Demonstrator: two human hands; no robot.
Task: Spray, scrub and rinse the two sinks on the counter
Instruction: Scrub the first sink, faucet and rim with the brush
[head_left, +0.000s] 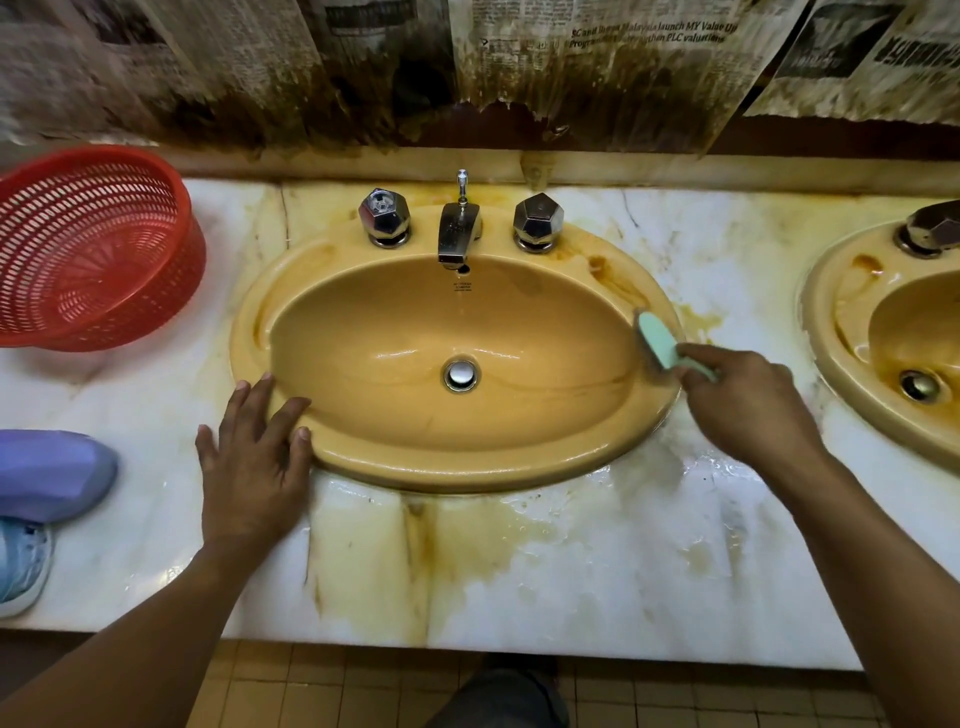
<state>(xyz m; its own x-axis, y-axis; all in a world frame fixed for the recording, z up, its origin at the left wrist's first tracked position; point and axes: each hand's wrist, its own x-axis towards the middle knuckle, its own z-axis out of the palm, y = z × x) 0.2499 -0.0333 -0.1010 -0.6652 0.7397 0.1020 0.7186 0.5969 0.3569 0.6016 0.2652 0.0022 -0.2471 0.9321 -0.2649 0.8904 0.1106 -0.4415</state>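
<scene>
Head view: right hand (748, 410) grips a green scrub brush (658, 340) on the mustard sink's (363, 457) right rim; left hand (254, 457) rests flat, fingers straight, on the wet counter (571, 571) and could slip.

Newspaper sheets (597, 57), streaked brown and torn along their lower edges, cover the dark wall (831, 135) beyond the right fingers (711, 358). A white marble bench (571, 571), veined and blotched with yellow-brown stains, runs the full width on both sides of those fingers, wet and glossy on their near side. Small tan floor tiles (311, 686) show below the bench's front edge. The light is dim and warm.
</scene>
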